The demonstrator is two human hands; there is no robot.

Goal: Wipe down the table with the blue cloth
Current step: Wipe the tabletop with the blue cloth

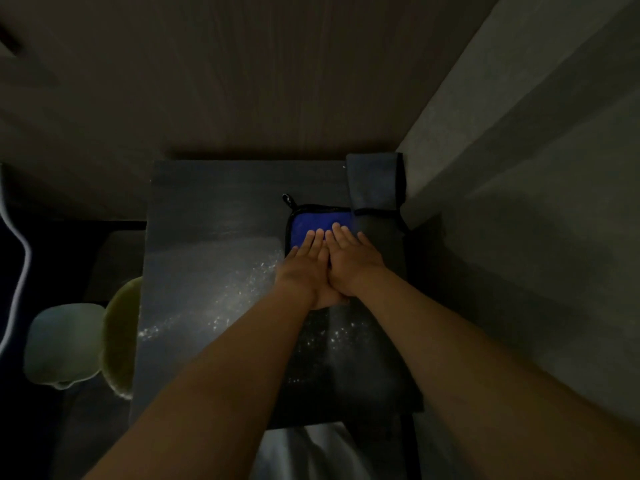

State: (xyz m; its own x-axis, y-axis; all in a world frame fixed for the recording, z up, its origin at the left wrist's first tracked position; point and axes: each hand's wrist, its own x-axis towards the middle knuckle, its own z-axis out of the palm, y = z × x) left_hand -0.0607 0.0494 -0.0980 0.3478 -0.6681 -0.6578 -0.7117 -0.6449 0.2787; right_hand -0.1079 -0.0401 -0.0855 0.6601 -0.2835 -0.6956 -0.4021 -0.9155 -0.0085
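Note:
The blue cloth (pixel 311 221), edged in black with a small hanging loop at its far left corner, lies flat on the dark table (pixel 214 237) toward the far right. My left hand (pixel 303 263) and my right hand (pixel 349 258) rest side by side on the cloth's near half, fingers straight and pressed flat on it. Both hands partly overlap at the thumbs and hide the cloth's near edge. White specks are scattered on the tabletop just left of and below my hands.
A dark folded fabric piece (pixel 375 183) sits at the table's far right corner against the grey wall (pixel 519 168). A wooden wall stands behind the table. To the left are a pale green cushion (pixel 64 344) and a yellowish rounded object (pixel 121 334).

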